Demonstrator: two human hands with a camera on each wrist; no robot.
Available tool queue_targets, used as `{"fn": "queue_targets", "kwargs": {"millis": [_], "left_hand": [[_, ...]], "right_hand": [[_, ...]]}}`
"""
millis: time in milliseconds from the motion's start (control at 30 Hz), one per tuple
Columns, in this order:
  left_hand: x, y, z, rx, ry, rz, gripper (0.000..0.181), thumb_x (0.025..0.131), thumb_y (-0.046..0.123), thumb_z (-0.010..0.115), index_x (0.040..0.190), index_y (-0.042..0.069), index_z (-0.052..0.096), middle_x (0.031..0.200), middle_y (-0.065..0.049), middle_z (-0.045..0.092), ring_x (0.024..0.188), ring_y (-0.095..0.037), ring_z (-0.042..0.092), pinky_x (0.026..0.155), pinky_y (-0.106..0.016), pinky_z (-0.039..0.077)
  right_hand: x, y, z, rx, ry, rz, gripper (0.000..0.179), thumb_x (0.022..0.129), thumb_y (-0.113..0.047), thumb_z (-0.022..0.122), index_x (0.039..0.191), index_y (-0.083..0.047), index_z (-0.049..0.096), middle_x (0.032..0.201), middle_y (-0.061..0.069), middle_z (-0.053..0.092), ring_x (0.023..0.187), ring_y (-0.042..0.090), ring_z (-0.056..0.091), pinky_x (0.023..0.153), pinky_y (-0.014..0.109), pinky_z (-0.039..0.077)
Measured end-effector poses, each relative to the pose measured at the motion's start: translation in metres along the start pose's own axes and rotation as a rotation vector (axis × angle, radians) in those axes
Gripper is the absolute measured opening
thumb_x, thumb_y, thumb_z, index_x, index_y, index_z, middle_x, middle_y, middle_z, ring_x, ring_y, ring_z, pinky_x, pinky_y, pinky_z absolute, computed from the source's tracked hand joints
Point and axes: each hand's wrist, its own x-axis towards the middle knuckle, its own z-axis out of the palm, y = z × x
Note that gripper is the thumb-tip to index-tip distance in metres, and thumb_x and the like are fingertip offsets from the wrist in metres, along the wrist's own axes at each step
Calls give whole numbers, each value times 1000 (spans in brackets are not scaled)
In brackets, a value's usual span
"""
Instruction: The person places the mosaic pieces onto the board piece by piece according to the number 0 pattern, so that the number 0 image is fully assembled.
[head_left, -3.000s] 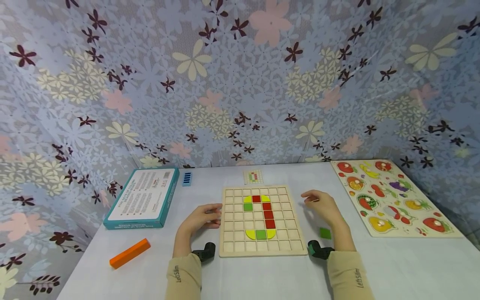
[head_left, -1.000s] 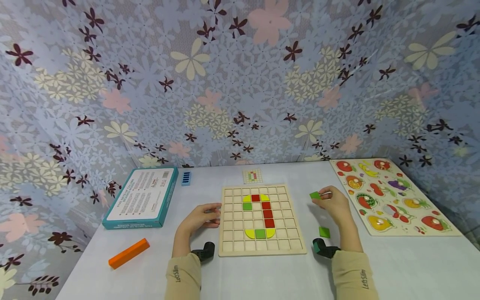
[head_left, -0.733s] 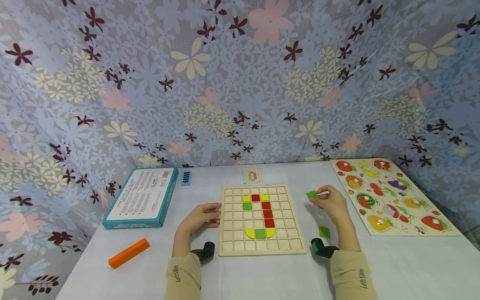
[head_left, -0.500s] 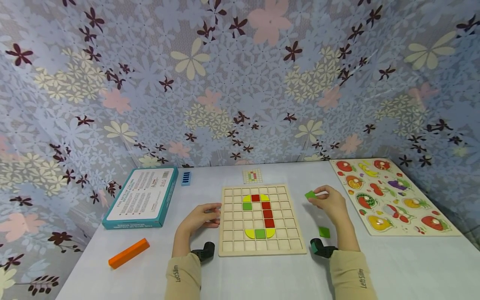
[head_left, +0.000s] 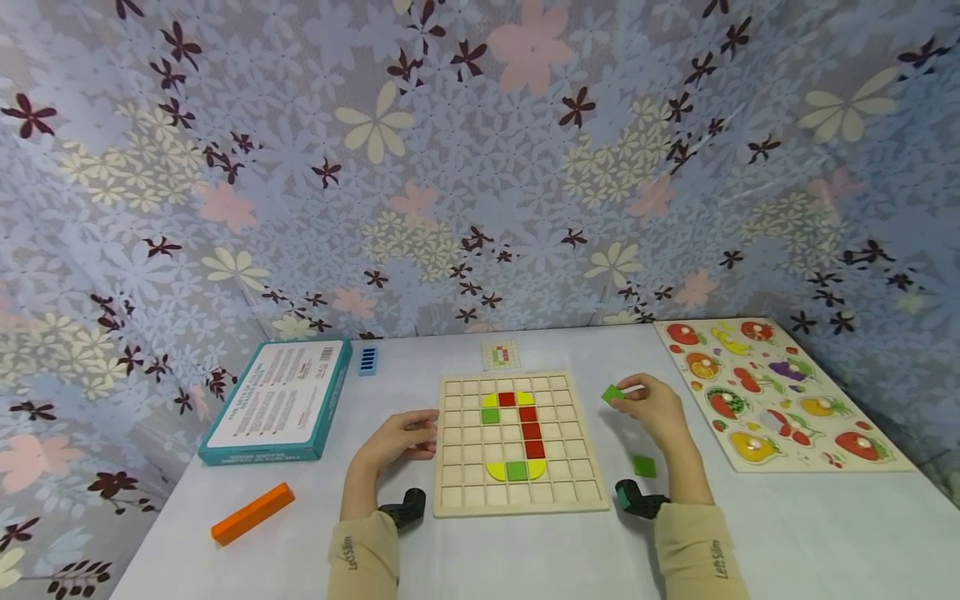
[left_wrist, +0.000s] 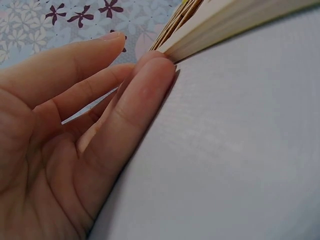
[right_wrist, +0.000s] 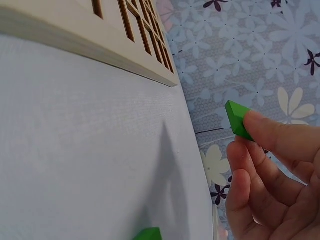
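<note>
Thumb and fingers of my right hand (head_left: 656,410) pinch a green square tile (head_left: 612,393) above the table, right of the wooden grid board (head_left: 465,475). In the right wrist view the held tile (right_wrist: 237,120) is tilted, one corner pointing up. A second green tile (head_left: 644,466) lies on the table by the right wrist. My left hand (head_left: 393,439) rests at the board's left edge, its fingertips right at the rim and its fingers loosely bent. Red tiles (head_left: 531,431), yellow rounded pieces (head_left: 497,472) and green tiles (head_left: 517,471) form a broken ring in the board's cells.
A small pattern card (head_left: 500,355) lies behind the board. To the left are a teal-edged box (head_left: 273,400), a small blue piece (head_left: 367,361) and an orange bar (head_left: 252,513). A fruit puzzle board (head_left: 780,400) occupies the right. A flowered curtain (head_left: 480,167) hangs behind the table.
Three seconds ago no green tile showed in my right hand; now it pinches one and has drifted left toward the board. The left hand stays at the board's edge.
</note>
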Motion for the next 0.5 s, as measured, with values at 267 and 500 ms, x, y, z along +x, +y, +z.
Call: {"fn": "queue_targets", "kwargs": {"millis": [267,500], "left_hand": [[1,-3,0,8,-3,0,46,90,5,56,134,-4,45,107,-16,56,79,-15,60,73,-31,57],[1,-3,0,5,-3,9,46,90,6,57,133,-4,45,107,-17,56,79,-16,60,74,-31,57]], "right_hand": [[-1,-1,2,-10,-13,-10,32,83,-17,69,109,0,59,94,16,61,81,26,58,60,27,46],[-1,-2,2,-38,5,-24,28,84,-15,66,108,-2,61,98,18,63,80,24,57,61,27,45]]}}
